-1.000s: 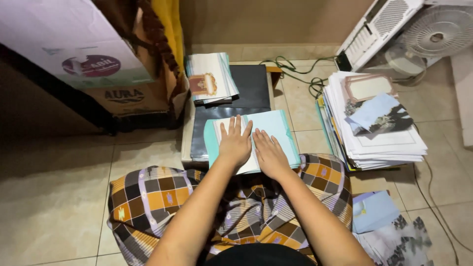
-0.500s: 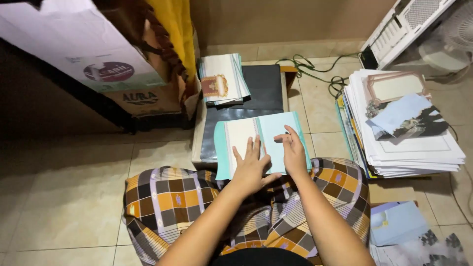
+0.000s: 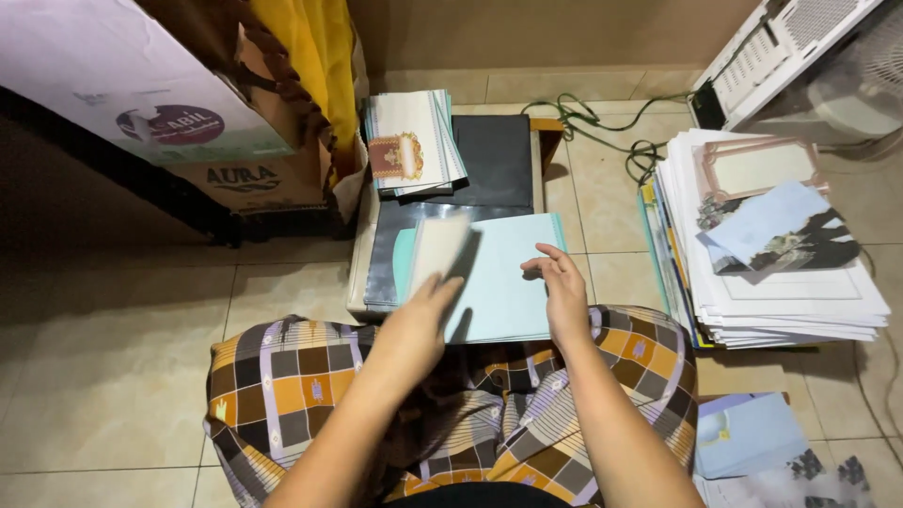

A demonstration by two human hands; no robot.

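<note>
Beige floor tiles fill the scene, seen from above by a seated person whose lap is wrapped in a checked cloth of orange, brown and white. At ten o'clock a cardboard box leans beside a yellow curtain. Toward twelve o'clock a low counter carries a dark sheet, with a small stack of cream cards (one with a gold ornament) on its far left corner.

Nearer the lap, a pale teal folder lies on the counter. The left hand is partly curled, lifting a blurred cream sheet off the folder's left part; whether it pinches the sheet or only tips it up, I cannot tell. The right hand is open, fingers loosely spread, resting on the folder's right edge at about one o'clock from the lap.

At two o'clock stands a tall pile of white papers topped with a pale blue card; a green cable and a white fan lie beyond.
</note>
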